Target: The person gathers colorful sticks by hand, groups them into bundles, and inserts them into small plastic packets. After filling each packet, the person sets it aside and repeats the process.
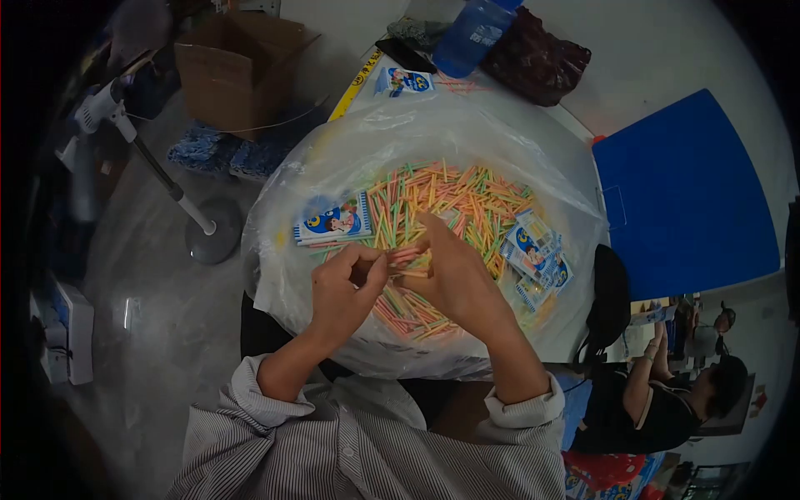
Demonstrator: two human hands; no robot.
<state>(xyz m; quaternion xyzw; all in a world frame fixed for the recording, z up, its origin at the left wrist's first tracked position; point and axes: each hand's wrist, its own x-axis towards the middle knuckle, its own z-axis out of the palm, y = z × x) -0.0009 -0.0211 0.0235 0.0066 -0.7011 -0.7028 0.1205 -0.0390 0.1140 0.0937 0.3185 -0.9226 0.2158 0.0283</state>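
Note:
A large clear plastic bag (pixel 533 158) lies spread open, holding a heap of thin pink, orange, yellow and green candy sticks (pixel 454 187). Over the heap, my left hand (pixel 346 283) is closed, thumb against fingers, on the ends of a few pinkish sticks (pixel 406 254). My right hand (pixel 458 279) curls round the other ends of the same sticks, its index finger raised. Left of the heap lies a blue-and-white printed packet (pixel 333 221), close to my left hand. Several similar packets (pixel 537 254) lie overlapping on the right side.
A blue bottle (pixel 471 37), a dark plastic bag (pixel 537 58) and another packet (pixel 404 81) sit at the table's far end. A blue chair (pixel 692 196) stands at right, near a seated person (pixel 667 400). A cardboard box (pixel 237 71) and a white stand (pixel 212 229) are at left.

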